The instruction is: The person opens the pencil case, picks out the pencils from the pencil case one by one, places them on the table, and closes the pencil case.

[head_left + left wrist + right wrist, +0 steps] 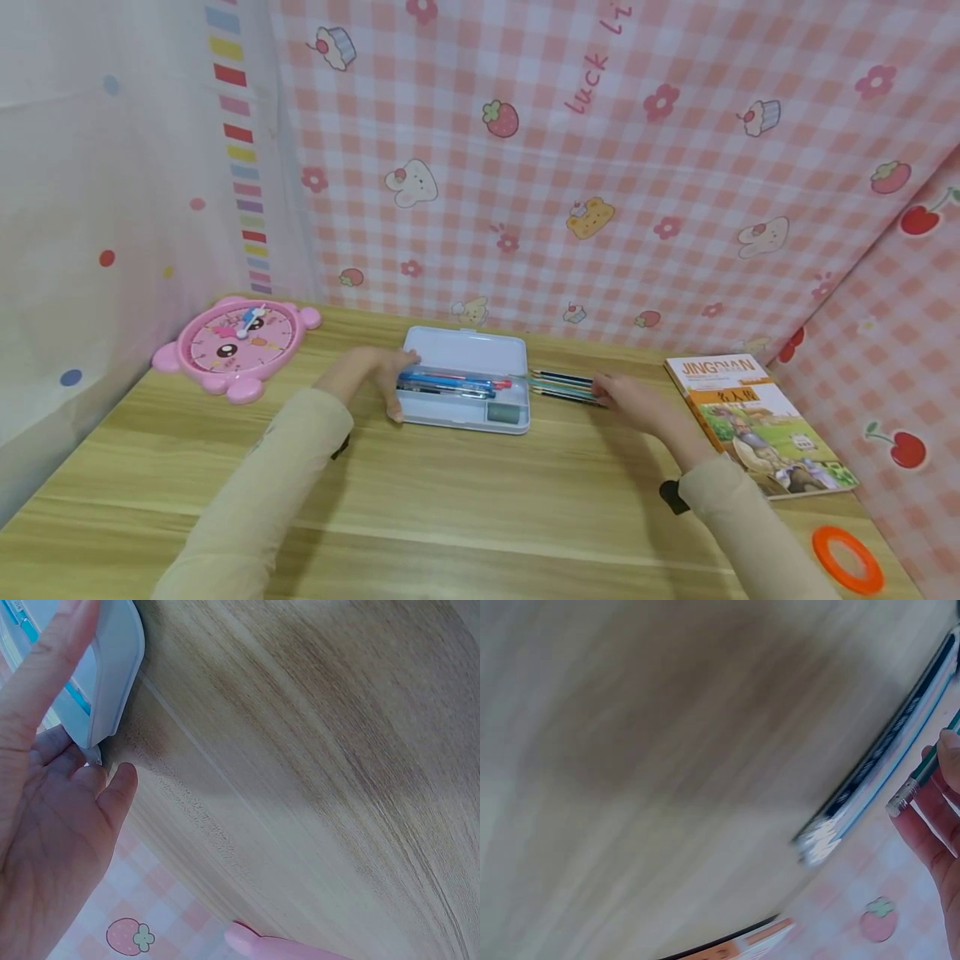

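A white pencil case lies with its lid folded back on the table. Blue pens and a grey-green block are inside it. My left hand holds the left end of the case; in the left wrist view its thumb crosses over the case and the other fingers lie at the edge. To the right of the case, several pencils lie side by side. My right hand is at their right ends. The right wrist view shows it pinching a green pencil near its eraser end, beside the others.
A pink toy clock lies at the back left. A book rests at the right, with an orange ring nearer the front right. A pink checked cloth hangs behind the wooden table.
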Action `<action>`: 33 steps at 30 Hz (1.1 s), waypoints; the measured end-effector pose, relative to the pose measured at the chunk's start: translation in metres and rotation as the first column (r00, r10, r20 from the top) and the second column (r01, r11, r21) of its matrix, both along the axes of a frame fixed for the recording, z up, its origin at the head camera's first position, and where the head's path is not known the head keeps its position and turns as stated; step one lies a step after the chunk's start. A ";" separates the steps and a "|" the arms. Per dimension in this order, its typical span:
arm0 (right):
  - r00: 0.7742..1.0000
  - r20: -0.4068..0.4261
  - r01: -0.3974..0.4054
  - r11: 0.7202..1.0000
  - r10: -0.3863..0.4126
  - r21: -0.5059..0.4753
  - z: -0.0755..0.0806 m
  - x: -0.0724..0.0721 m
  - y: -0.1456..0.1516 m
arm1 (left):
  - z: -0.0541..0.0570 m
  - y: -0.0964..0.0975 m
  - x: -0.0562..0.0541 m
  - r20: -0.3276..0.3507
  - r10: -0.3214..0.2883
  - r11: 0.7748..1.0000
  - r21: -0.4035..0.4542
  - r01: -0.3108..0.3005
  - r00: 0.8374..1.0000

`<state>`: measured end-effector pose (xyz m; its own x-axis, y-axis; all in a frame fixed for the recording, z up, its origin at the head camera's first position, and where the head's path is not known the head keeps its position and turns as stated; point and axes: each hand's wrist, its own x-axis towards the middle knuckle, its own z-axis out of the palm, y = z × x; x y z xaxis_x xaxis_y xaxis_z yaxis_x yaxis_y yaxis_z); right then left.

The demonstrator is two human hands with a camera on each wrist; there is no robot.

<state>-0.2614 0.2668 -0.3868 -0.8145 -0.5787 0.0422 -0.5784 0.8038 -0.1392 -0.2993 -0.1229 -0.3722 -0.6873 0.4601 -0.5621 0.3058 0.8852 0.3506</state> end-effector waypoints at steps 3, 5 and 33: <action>1.000 -0.026 0.006 1.000 -0.006 0.013 -0.003 0.003 0.010 | 0.001 0.000 0.000 0.003 0.001 1.000 0.001 -0.001 1.000; 0.999 -0.033 0.017 1.000 -0.016 0.019 -0.005 0.004 0.016 | 0.002 0.000 0.000 0.002 -0.001 1.000 0.001 0.001 1.000; 0.990 -0.132 0.042 0.999 -0.039 0.022 -0.019 0.008 0.035 | 0.000 0.001 0.001 0.001 0.004 1.000 -0.011 -0.004 1.000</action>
